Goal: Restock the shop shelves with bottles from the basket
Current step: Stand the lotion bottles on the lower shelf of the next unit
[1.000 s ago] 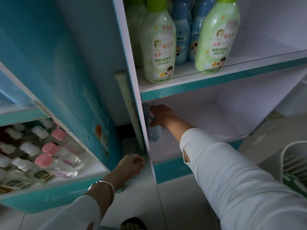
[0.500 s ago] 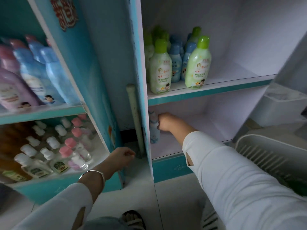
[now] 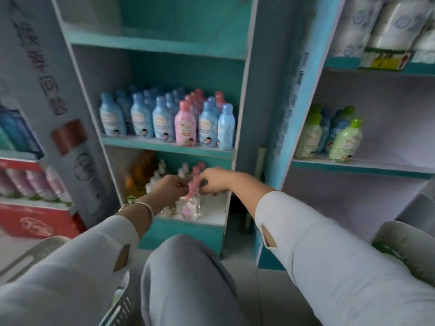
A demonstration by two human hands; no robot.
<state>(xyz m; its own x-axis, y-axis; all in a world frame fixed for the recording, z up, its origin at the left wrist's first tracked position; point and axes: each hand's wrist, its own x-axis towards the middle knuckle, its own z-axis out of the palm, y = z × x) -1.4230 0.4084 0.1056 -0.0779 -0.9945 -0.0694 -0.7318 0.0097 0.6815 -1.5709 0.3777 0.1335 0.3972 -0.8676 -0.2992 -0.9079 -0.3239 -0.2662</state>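
left hand (image 3: pixel 170 189) and right hand (image 3: pixel 213 182) both curl fingers round the pink-topped bottle (image 3: pixel 190 208); guessing to steady it upright on the bottom shelf (image 3: pixel 214 209)

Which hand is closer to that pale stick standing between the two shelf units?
Right. Both hands pinch the pink-capped bottle; the right hand is on its stick side, the left hand on the far side.

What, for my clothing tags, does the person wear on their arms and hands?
Both arms are in long white sleeves. The left sleeve and the right sleeve each have a narrow slit in the fabric near the cuff. A thin silver bangle circles the left wrist. The left hand and right hand are bare, with no gloves. The picture is too blurred to show any rings.
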